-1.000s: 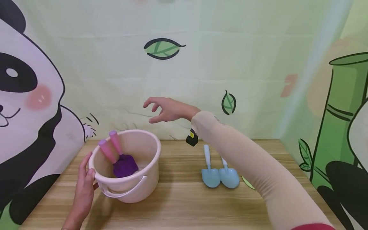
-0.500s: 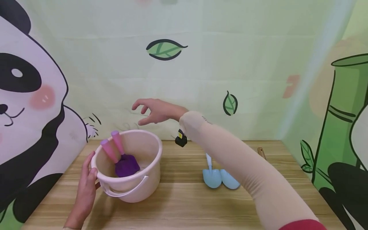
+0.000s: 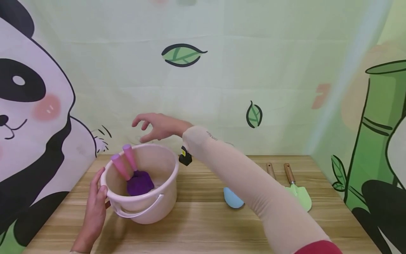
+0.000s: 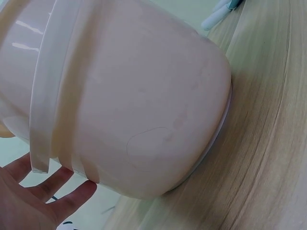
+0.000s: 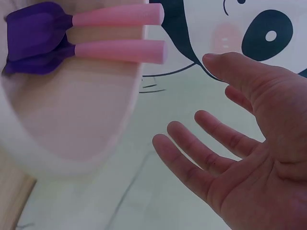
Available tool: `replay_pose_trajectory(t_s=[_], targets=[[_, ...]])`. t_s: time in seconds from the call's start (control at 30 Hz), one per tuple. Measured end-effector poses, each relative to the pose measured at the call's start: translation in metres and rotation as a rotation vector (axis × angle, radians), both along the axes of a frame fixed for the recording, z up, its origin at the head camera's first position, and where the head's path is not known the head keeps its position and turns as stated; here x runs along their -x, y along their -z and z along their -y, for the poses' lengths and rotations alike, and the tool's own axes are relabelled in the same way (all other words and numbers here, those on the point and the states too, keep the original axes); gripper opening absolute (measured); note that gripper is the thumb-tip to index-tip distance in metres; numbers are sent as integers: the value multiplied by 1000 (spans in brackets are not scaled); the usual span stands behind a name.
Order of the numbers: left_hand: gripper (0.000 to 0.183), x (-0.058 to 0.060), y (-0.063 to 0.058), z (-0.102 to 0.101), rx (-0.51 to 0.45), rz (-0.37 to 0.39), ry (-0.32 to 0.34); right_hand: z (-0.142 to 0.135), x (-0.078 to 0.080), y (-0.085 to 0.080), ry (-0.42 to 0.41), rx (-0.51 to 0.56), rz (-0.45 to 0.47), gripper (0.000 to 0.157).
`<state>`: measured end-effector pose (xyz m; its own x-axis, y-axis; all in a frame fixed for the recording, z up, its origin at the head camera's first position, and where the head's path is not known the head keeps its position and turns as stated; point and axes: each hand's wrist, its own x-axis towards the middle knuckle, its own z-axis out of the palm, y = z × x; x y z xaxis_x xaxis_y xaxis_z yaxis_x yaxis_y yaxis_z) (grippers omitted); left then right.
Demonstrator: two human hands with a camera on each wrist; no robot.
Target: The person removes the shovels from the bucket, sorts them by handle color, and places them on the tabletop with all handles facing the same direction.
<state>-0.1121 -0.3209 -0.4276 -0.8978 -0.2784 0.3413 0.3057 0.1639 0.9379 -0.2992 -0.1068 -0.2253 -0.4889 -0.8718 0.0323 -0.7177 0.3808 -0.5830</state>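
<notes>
A pale pink bucket (image 3: 158,210) stands on the wooden table, with two toy shovels (image 3: 139,182) leaning inside it; their blades are purple and their pink handles (image 5: 120,51) stick up past the rim. My left hand (image 3: 95,208) grips the bucket's left rim, thumb on the rim and fingers against the outside, which also shows in the left wrist view beside the bucket wall (image 4: 144,96). Above the far rim hovers my right hand (image 3: 161,126), fingers spread and loosely bent, holding nothing. In the right wrist view the right hand (image 5: 244,139) is apart from the shovel handles.
Right of the bucket lies a light blue shovel (image 3: 233,198), partly covered by the right sleeve (image 3: 228,165). Green shovels with wooden handles (image 3: 289,173) lie farther right. A printed panda backdrop (image 3: 203,84) rises behind the table. A small black device (image 3: 185,156) hangs under the right wrist.
My right hand has moved left and slightly down, over the bucket's far rim. The sleeve now uncovers the green shovels and hides more of the blue ones. The left hand keeps its hold.
</notes>
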Motion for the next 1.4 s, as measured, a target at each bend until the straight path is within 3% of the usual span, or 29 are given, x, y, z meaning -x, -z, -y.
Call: replay_pose_trajectory(t_s=[0.37, 0.5, 0.87, 1.4], targets=[[55, 1, 0, 0, -9, -5, -2, 32, 1, 17, -34, -17, -127, 52], [55, 0, 0, -1, -7, 2, -13, 39, 0, 22, -33, -30, -127, 50], [55, 0, 1, -1, -12, -1, -11, 48, -13, 27, 28, -114, 36, 53], [55, 0, -1, -1, -21, -15, -10, 65, -19, 37, -2, -166, 38, 50]])
